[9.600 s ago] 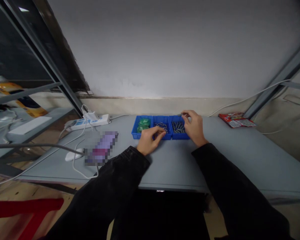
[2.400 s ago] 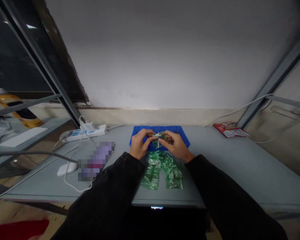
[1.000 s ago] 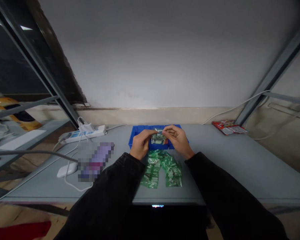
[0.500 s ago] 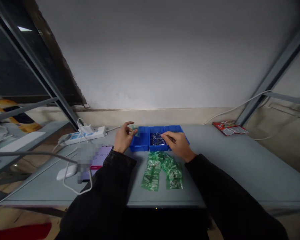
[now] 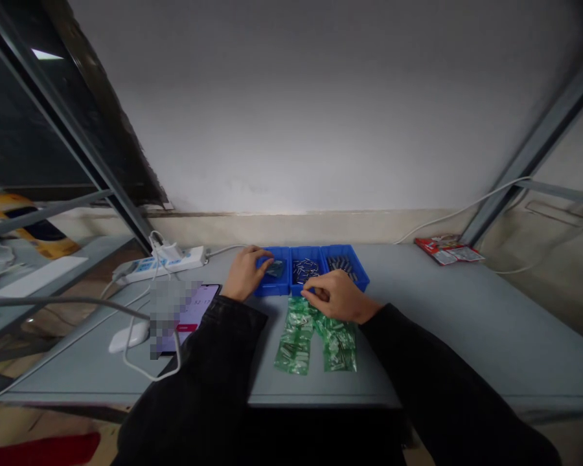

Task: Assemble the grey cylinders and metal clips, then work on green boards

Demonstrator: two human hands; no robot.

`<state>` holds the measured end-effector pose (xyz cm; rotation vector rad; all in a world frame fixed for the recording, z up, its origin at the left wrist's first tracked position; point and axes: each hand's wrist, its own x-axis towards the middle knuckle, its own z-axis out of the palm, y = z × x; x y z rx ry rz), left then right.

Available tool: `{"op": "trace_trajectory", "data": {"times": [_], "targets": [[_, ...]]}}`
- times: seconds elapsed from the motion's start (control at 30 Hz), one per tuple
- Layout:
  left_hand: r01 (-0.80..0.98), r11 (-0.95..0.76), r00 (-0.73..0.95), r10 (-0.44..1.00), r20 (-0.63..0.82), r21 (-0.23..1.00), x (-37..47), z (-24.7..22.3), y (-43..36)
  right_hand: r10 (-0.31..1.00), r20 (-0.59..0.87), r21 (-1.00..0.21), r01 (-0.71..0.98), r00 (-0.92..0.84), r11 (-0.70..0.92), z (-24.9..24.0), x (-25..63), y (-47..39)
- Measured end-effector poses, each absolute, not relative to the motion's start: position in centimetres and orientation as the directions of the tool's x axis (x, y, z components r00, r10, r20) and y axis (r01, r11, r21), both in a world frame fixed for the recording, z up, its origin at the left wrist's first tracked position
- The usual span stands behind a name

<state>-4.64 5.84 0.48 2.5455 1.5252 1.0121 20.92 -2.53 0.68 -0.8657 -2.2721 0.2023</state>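
Observation:
My left hand (image 5: pixel 247 273) reaches over the left blue bin (image 5: pixel 282 290), its thumb and fingers slightly apart. A small green plastic bag (image 5: pixel 274 268) lies in that bin, just beyond the fingertips. My right hand (image 5: pixel 339 296) is closed in a pinch at the front edge of the middle blue bin (image 5: pixel 301 249). Whatever its fingertips may hold is too small to make out. Loose metal pins or screws (image 5: pixel 305 268) fill the middle bin. Dark cylindrical parts (image 5: pixel 341 264) lie in the right blue bin (image 5: pixel 362 277). Filled green bags (image 5: pixel 294 349) lie in front, partly under my right hand.
A phone (image 5: pixel 189 317), a white earbud case (image 5: pixel 129 336) and loose white cables lie on the left of the grey table (image 5: pixel 442 343). Behind them is a power strip (image 5: pixel 175 260). A red packet (image 5: pixel 447 249) sits at the back right near a metal post.
My left hand has lowered, and the small green bag it held now lies in the left bin. My right hand has drawn back from the middle bin toward me, uncovering the right bin's parts.

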Motion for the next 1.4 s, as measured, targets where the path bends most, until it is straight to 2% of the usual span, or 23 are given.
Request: {"op": "trace_trajectory", "data": {"times": [0.13,0.23,0.43,0.57,0.67,0.77,0.83,0.9,0.97,1.07,1.13,1.2,1.3,1.4], "targets": [[0.697,-0.616,0.481,0.781,0.398,0.366,-4.0,0.3,5.4,0.683,0.497,-0.402,0.555,-0.536,0.728,1.7,21.5,-2.7],[0.709,-0.590,0.481,0.805,0.347,0.387,-3.7,0.0,5.2,0.746,0.394,-0.511,0.546,-0.537,0.664,2.4,22.5,-2.8],[0.687,-0.590,0.476,0.806,0.352,0.423,-3.7,-0.3,5.4,0.779,0.132,-0.700,0.499,-0.614,0.512,3.1,24.8,-2.8],[0.695,-0.609,0.491,0.790,0.366,0.382,-3.6,-0.3,5.3,0.747,0.070,-0.742,0.466,-0.661,0.482,3.4,24.4,-3.9],[0.677,-0.631,0.502,0.772,0.389,0.379,-3.5,-0.1,5.3,0.680,0.109,-0.639,0.473,-0.725,0.606,3.4,22.4,-5.8],[0.658,-0.669,0.517,0.735,0.439,0.345,-3.4,0.1,5.2,0.638,0.187,-0.349,0.556,-0.747,0.754,2.9,19.7,-8.0],[0.658,-0.691,0.517,0.704,0.488,0.299,-3.2,0.3,5.0,0.625,0.146,-0.175,0.601,-0.767,0.780,2.1,18.2,-9.0],[0.654,-0.705,0.504,0.677,0.536,0.276,-2.9,0.6,4.7,0.585,0.149,-0.053,0.584,-0.798,0.810,1.2,17.2,-9.4],[0.636,-0.718,0.482,0.656,0.580,0.283,-2.6,0.8,4.3,0.548,0.166,0.015,0.558,-0.820,0.830,0.3,16.7,-9.5],[0.615,-0.721,0.421,0.643,0.640,0.319,-2.1,1.1,3.7,0.525,0.167,0.040,0.537,-0.835,0.842,-0.6,16.4,-9.1],[0.599,-0.721,0.375,0.637,0.674,0.349,-1.9,1.3,3.2,0.510,0.160,0.023,0.520,-0.845,0.854,-0.6,16.4,-8.8],[0.577,-0.727,0.329,0.623,0.710,0.372,-1.8,1.5,2.7,0.510,0.171,-0.042,0.511,-0.843,0.859,0.1,16.6,-8.4],[0.562,-0.752,0.281,0.567,0.774,0.346,-1.7,1.9,1.9,0.588,0.248,-0.269,0.529,-0.769,0.805,2.4,17.8,-7.3],[0.484,-0.829,0.367,0.482,0.796,0.279,-1.1,2.2,0.9,0.734,0.344,-0.477,0.565,-0.585,0.674,5.2,20.2,-5.7]]}}
